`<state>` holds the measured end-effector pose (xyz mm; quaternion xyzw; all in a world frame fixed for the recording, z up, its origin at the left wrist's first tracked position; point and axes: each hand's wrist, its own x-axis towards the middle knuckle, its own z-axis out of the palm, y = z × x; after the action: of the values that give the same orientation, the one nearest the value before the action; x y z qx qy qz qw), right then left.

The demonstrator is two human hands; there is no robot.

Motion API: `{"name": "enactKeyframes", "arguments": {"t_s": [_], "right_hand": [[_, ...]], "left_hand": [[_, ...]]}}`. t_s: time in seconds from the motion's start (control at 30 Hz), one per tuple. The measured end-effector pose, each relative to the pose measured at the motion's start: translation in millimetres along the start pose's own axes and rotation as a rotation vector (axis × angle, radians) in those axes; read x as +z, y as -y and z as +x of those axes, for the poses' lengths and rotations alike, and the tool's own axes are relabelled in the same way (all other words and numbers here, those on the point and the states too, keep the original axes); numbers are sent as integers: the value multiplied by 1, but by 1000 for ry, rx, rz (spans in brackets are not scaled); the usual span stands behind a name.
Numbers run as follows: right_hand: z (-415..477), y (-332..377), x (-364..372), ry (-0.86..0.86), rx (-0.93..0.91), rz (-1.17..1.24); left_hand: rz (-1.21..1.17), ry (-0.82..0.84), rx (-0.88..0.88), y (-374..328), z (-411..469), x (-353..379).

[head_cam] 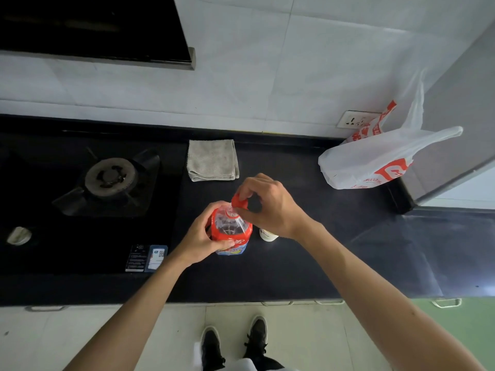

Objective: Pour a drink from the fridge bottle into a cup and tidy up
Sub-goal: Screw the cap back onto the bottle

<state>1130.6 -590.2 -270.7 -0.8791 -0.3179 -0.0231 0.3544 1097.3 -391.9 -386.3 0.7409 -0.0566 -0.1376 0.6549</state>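
Bottle: I find the plastic drink bottle (231, 231) standing upright on the black counter (294, 269). Its long axis is vertical, the neck pointing almost straight at my camera. Dark liquid shows through the clear shoulder.
Left hand: the left hand (206, 234) grips the bottle's body from its left side, fingers wrapped round the red label.
Right hand: the right hand (270, 207) pinches the red cap (239, 201) between thumb and fingertips, the rest of the hand curled.
Cap against mouth: the cap sits tilted at the far edge of the mouth. I judge it off the threads, but I cannot tell whether it is coming off or going on.
Cup: a white cup (268, 235) stands just beside the bottle on its right, mostly hidden under the right wrist. I cannot tell its contents.
Deciding relation: the cup lies rightward of the bottle. The right hand is nearer to it but occupied by the cap, so I expect any pour to tip the neck rightward from the left hand's grip.
Writing: the bottle label has white characters on red above a blue and yellow band, none legible. The plastic bag (375, 162) has red print, unreadable. The hob sticker (148, 258) has a QR code and small text, unreadable.
Surroundings: a folded grey cloth (213, 159) lies beyond the hands, and a gas burner (111, 176) sits to the left.
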Motion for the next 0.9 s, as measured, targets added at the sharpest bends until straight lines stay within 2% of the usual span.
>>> {"name": "enactKeyframes", "arguments": {"t_s": [0.53,0.73,0.9], "right_hand": [[14,-2,1,262,-105,-95],[20,-1,-2,375,-181,-204],[23,-1,2,318,-137,-393]], "left_hand": [[32,-12,-37,1,1,-2],[37,-10,-43,2,1,-2],[41,-8,-27,0,0,-1]]}}
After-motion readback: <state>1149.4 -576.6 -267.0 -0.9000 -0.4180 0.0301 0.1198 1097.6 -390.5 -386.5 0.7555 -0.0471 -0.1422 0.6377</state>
